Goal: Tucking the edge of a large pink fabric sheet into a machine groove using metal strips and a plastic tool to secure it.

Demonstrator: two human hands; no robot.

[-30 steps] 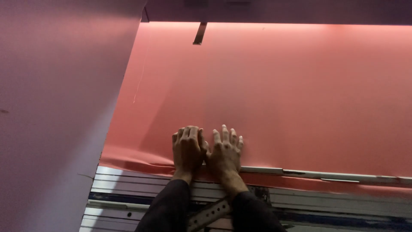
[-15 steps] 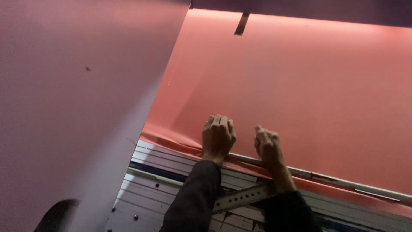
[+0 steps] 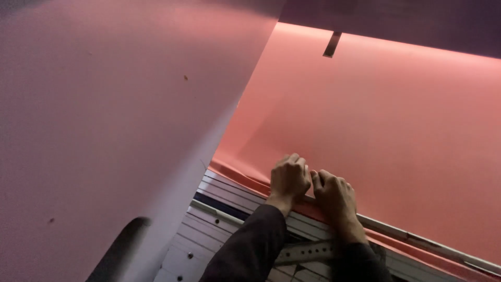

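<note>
Right at the near edge of the big pink sheet [image 3: 376,130], both hands' fingers curl down clenched, left hand [image 3: 288,177] and right hand [image 3: 334,194] touching, pressing it onto the metal rail [image 3: 417,241].

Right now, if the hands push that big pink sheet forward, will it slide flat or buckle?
The pink sheet probably buckles: it already ripples at its near edge beside the left hand. It looks thin and floppy, so likely light. The right hand also presses it by the metal rail.

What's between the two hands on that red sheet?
Nothing: in the head view the left hand and right hand sit knuckle to knuckle on the red sheet, near its lower edge.
</note>
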